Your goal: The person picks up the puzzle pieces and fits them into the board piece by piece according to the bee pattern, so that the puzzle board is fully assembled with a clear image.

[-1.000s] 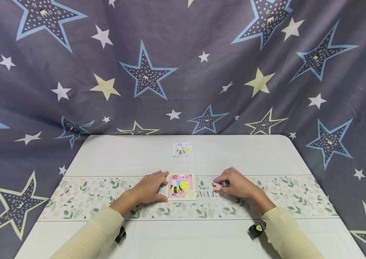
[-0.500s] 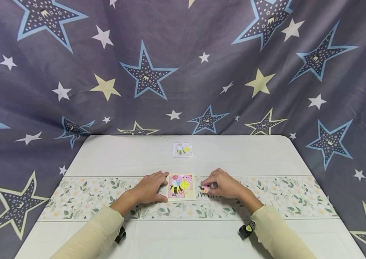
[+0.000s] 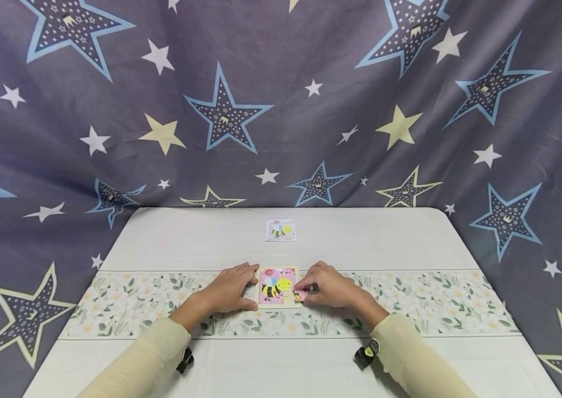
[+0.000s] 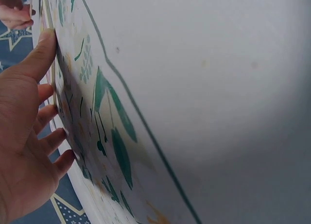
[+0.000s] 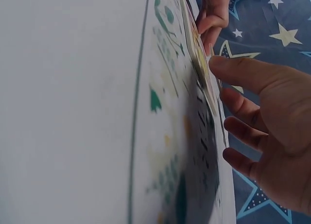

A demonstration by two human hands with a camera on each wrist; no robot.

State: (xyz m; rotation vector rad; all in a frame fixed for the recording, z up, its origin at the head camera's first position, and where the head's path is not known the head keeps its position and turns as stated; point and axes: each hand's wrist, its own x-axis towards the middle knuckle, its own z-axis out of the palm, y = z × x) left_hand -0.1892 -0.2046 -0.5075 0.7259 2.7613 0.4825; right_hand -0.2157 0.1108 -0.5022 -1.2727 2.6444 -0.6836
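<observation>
A square wooden jigsaw puzzle tray (image 3: 272, 307) with a bee picture lies flat in the middle of the table. Pale bare wood shows at its lower right corner. My left hand (image 3: 231, 288) rests against the tray's left side, thumb near the lower corner and fingers at the upper one; its thumb (image 4: 44, 44) meets the edge in the left wrist view. Between thumb and fingertips, my right hand (image 3: 331, 287) pinches a small pink puzzle piece (image 3: 299, 297) right at the tray's right rim. Fingers partly cover the piece.
Behind the tray lies a card (image 3: 281, 230) printed with the same bee. A flowered band (image 3: 151, 304) crosses the white table (image 3: 241, 365). A dark star-patterned cloth (image 3: 281, 99) hangs behind and at both sides.
My right hand has moved left with the puzzle piece, from the lettering on the band to the tray's right rim. My left hand and the tray have stayed put.
</observation>
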